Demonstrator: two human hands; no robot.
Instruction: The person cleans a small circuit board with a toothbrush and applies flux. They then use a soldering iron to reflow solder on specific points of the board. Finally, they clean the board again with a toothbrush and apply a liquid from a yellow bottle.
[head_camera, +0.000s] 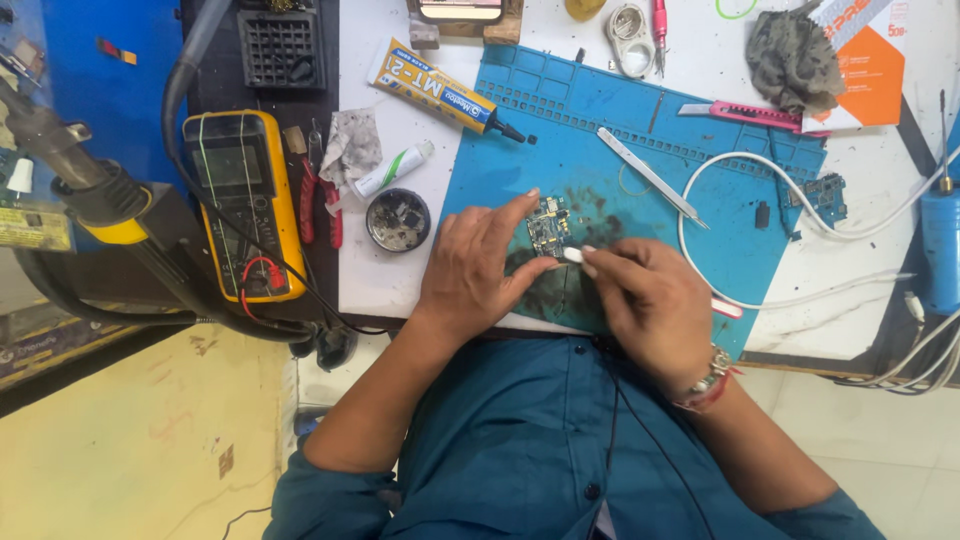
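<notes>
A small circuit board (548, 226) lies on the blue work mat (700, 190). My left hand (480, 265) rests on the mat and steadies the board with its fingertips at the board's left and lower edges. My right hand (645, 300) grips a small white-tipped tool (574, 254), apparently a brush, whose pink end (727, 309) sticks out behind the hand. The white tip touches the board's lower right corner. Dark smudges stain the mat around the board.
Metal tweezers (652, 177), a pink cutter (745, 113), a white cable (800, 230) and a second small board (826, 196) lie on the mat. Left of it sit a round tin (397, 220), a glue tube (440, 90), red pliers (320, 200) and a yellow multimeter (243, 200).
</notes>
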